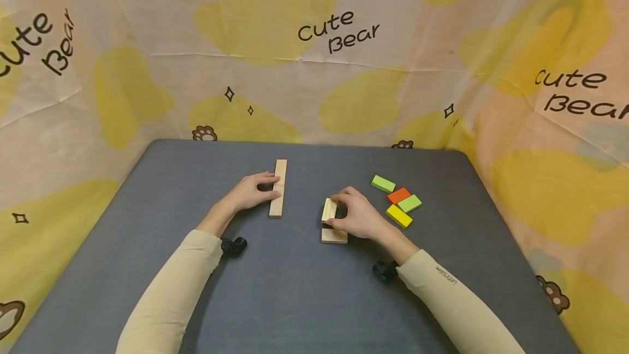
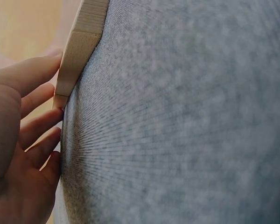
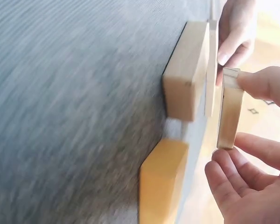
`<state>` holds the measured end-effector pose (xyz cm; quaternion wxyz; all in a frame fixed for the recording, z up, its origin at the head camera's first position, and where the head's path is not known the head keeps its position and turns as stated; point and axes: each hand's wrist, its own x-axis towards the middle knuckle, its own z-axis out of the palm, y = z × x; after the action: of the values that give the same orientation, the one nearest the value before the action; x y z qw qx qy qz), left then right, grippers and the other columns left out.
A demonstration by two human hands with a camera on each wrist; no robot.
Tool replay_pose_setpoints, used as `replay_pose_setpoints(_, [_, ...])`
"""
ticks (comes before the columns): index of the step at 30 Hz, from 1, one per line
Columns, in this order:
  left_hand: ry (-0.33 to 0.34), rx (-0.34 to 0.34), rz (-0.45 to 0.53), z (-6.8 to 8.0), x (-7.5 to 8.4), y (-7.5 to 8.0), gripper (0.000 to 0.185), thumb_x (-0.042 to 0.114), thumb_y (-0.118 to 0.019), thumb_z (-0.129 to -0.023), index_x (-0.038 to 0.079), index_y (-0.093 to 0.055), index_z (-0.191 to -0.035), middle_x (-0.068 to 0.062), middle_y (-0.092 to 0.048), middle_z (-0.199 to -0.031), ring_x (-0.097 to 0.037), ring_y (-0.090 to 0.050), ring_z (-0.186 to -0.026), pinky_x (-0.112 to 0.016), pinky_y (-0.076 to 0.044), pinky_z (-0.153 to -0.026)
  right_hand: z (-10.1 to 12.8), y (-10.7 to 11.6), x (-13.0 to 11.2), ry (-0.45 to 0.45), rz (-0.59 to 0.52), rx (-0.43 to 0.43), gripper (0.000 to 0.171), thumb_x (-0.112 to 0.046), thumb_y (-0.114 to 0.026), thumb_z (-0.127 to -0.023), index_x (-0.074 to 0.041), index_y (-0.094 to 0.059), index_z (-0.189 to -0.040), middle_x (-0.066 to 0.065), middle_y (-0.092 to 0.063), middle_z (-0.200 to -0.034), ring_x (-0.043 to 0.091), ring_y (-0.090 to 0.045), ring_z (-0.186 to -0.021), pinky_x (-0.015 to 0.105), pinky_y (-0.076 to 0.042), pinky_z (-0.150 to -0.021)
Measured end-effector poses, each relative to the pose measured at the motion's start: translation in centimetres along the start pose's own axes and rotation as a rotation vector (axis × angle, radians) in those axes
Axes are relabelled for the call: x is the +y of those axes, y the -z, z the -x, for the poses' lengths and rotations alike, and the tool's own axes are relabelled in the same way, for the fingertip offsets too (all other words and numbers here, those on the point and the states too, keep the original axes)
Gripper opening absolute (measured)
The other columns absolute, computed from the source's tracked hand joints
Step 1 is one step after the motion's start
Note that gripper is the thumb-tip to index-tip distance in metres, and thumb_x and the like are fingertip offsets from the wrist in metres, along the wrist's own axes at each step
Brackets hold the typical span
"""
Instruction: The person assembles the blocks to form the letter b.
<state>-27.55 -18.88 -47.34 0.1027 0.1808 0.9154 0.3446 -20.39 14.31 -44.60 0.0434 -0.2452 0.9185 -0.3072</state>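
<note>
While right hand [image 1: 361, 216] pinches plain block [image 1: 328, 210], backdrop [image 1: 339, 31] reads "Cute Bear".

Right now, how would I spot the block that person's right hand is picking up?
On the grey table, look left of the coloured blocks. The right hand pinches a plain wooden block, tilted up just beyond a flat wooden block; it alone is held.
</note>
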Motion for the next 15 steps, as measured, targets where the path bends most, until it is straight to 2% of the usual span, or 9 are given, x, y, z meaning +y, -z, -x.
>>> replay_pose_setpoints(15, [0.009, 0.014, 0.012, 0.1, 0.0, -0.1, 0.062, 0.041, -0.072, -0.095, 0.013, -0.056, -0.148, -0.013, -0.043, -0.158, -0.038, -0.03, -0.149, -0.059, -0.027, -0.118, -1.1, -1.5, -2.7, 0.133, -0.073, 0.02, 0.053, -0.023, -0.083, -0.083, -0.001, -0.068, -0.129, 0.01, -0.058, -0.115, 0.028, -0.06, -0.105, 0.039, -0.053, -0.088])
